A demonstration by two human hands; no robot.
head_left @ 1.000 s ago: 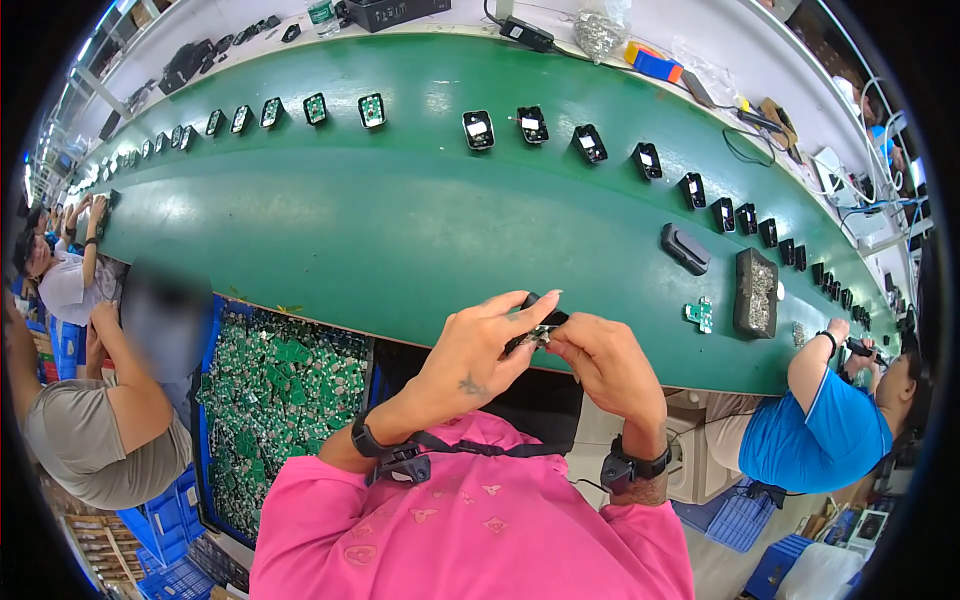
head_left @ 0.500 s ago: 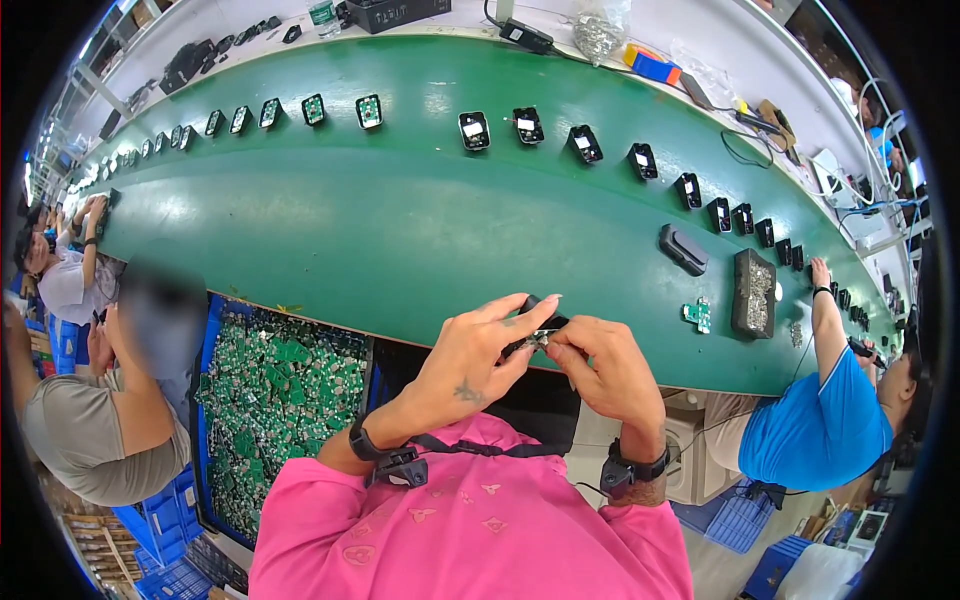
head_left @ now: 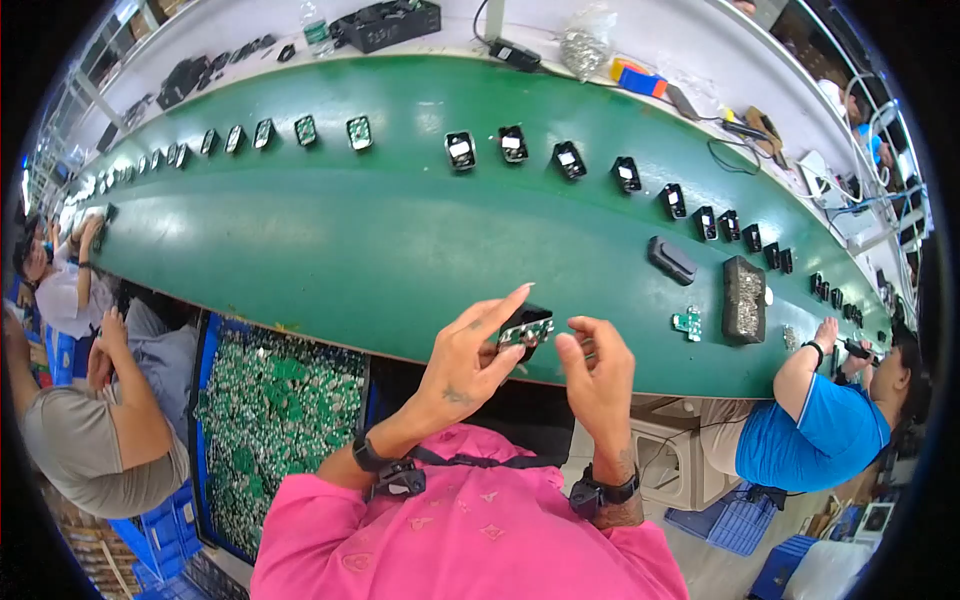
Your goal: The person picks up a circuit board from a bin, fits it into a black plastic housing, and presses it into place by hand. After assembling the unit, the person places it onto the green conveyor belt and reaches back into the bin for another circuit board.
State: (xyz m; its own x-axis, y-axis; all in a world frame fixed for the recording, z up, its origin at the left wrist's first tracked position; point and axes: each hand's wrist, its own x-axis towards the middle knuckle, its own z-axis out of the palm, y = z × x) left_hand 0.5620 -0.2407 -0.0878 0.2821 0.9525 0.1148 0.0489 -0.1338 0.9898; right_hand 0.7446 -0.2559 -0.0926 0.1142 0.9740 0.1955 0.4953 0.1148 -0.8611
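Since half a second ago, the right hand [head_left: 598,372] has come away from the black case [head_left: 521,318], and the case has tipped to show a green circuit board [head_left: 538,331] at its mouth. The left hand [head_left: 468,358] pinches the case between fingers and thumb, just below the centre of view; the right, fingers bent, sits apart at the case's four o'clock, seemingly empty.

The board looks fitted, though whether it is fastened cannot be told. The board-filled cases [head_left: 360,133] running from eleven to ten o'clock seem done to this stage; the nearer open cases [head_left: 461,150] from twelve to two show white rectangles without green, so probably remain.

The bench [head_left: 330,240] is smooth, glossy green. At three o'clock lie a notched flat board [head_left: 688,323] and an oblong black tray [head_left: 744,338] of silvery metal bits; at eight, a blue plastic crate [head_left: 201,375] is heaped with glinting boards.
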